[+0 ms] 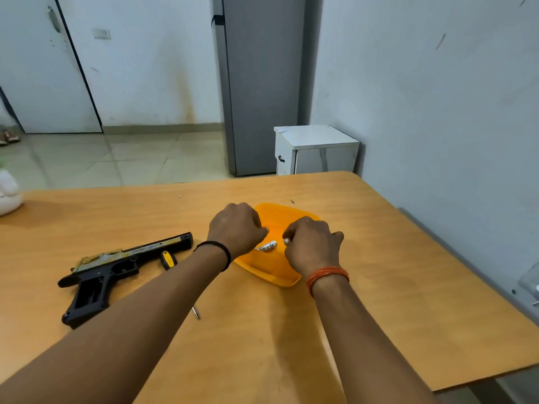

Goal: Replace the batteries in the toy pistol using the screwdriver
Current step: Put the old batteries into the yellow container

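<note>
One battery (267, 246) lies between both hands; right hand (312, 246) apparently pinches another.

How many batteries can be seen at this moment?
2. One battery lies in the orange tray below the left hand; another battery is pinched in the right hand. The hands may hide more.

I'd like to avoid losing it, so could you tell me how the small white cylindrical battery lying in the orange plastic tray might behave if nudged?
The small white cylindrical battery lies on its side, so it would probably roll. The orange plastic tray has a raised rim, likely stopping it. It looks rigid.
</note>
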